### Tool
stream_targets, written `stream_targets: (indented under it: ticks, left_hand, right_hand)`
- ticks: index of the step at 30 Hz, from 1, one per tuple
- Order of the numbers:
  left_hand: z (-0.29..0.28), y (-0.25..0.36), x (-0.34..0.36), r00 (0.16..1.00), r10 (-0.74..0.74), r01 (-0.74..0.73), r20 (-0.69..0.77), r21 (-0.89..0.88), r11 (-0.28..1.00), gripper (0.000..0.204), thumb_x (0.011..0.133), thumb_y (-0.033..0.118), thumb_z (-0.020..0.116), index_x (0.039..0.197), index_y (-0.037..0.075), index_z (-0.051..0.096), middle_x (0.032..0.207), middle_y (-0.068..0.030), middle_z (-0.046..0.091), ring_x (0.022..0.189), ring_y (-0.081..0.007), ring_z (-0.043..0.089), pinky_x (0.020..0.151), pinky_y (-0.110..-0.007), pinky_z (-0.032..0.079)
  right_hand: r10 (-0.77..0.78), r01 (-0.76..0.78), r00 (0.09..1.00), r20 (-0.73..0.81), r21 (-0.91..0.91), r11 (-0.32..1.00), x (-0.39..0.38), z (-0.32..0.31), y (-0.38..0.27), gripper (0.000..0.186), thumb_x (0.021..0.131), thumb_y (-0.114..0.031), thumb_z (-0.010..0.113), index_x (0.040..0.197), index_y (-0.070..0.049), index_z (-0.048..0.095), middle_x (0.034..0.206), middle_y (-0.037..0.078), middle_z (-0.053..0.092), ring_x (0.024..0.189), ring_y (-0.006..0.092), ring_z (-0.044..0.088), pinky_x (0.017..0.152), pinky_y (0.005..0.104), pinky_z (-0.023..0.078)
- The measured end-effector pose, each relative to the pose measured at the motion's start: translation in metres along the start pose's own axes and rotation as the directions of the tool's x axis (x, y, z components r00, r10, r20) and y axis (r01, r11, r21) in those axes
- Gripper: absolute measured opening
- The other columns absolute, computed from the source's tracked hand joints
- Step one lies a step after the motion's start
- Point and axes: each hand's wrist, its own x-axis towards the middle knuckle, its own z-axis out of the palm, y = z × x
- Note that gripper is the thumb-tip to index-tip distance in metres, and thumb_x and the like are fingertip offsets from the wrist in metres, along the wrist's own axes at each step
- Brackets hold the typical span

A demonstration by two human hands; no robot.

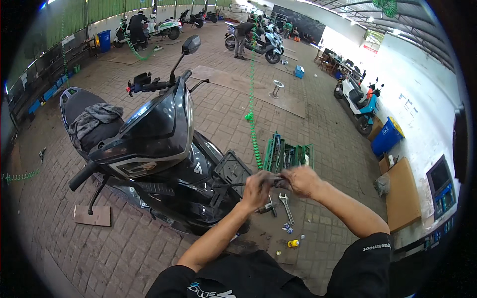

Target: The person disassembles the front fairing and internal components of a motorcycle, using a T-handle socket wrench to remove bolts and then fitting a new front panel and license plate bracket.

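Note:
Both hands meet in front of the black scooter [164, 129]. My left hand [258, 191] is closed on a small dark part, whose kind I cannot make out. A thin dark cable or rod [233, 185] runs from the scooter's front toward this hand. Close beside it, my right hand [302, 182] is closed too, its fingertips at the same dark part; motion smears them. Left of my hands, a black plate [232, 170] sits at the scooter's front. Beyond them is an open green toolbox [288, 154] full of tools. A wrench [286, 208] lies below my hands.
A yellow bottle [293, 243] stands on the brick floor nearby. A green coiled hose [252, 99] hangs down beside the toolbox. A grey cloth [97, 119] covers the seat. Blue bins [387, 135], cardboard [404, 193] and parked scooters [357, 99] line the right wall. Two people work farther back.

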Motion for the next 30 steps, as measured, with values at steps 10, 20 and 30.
stream_targets:
  ticks: [10, 20, 30]
  left_hand:
    - [0.004, -0.027, 0.012, 0.999, -0.040, 0.043, 0.028, -0.115, 0.992, 0.044, 0.078, 0.030, 0.067, 0.105, -0.001, 0.051, 0.073, -0.0111, 0.056, 0.061, -0.0191, 0.056, 0.055, -0.029, 0.044]
    - [-0.007, -0.009, -0.006, 0.979, 0.193, -0.197, 0.060, 0.080, 0.977, 0.029, 0.073, 0.012, 0.065, 0.100, 0.003, 0.059, 0.095, -0.0134, 0.061, 0.076, -0.0300, 0.061, 0.069, -0.037, 0.049]
    - [-0.005, -0.009, 0.036, 0.769, -0.542, 0.600, 0.338, -0.091, 0.795, 0.048, 0.086, 0.042, 0.056, 0.074, -0.004, 0.054, 0.060, -0.0069, 0.058, 0.057, -0.0172, 0.055, 0.056, -0.032, 0.044]
  right_hand:
    - [-0.331, 0.182, 0.868, -0.370, -0.384, 0.905, -0.013, -0.021, 0.018, 0.037, 0.083, -0.026, 0.054, 0.118, -0.016, 0.049, 0.135, 0.012, 0.039, 0.125, 0.0283, 0.038, 0.098, 0.0399, 0.037]
    - [-0.196, 0.153, 0.966, -0.169, -0.240, 0.959, 0.010, -0.012, 0.007, 0.029, 0.079, -0.027, 0.055, 0.105, -0.013, 0.054, 0.115, 0.011, 0.055, 0.105, 0.0289, 0.054, 0.081, 0.0390, 0.048]
    - [0.184, -0.114, 0.923, -0.338, 0.218, 0.969, -0.021, -0.001, -0.006, 0.033, 0.088, -0.023, 0.051, 0.116, -0.007, 0.048, 0.116, 0.020, 0.053, 0.099, 0.0374, 0.055, 0.079, 0.0431, 0.046]
